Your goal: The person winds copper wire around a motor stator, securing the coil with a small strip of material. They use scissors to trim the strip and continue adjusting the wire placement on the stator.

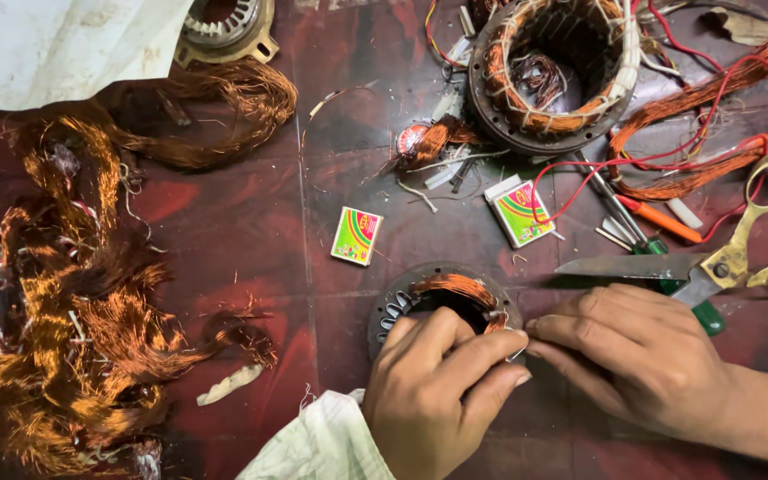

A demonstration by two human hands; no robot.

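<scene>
A small round motor stator [402, 302] with copper winding lies on the dark red floor near the bottom centre. My left hand [442, 391] rests on its near side, fingers curled and pinching at the winding on its right rim. My right hand [633, 356] comes in from the right, its fingertips meeting the left hand's at that same spot on the rim. What is pinched between the fingers is too small to make out.
A larger wound stator [553, 71] sits at top centre, another stator core [224, 27] at top left. Brass-handled scissors [695, 262] lie just beyond my right hand, with screwdrivers [642, 222] and red wires. Two matchboxes [356, 236] [519, 213] lie mid-floor. Heaps of scrap copper wire [73, 329] fill the left.
</scene>
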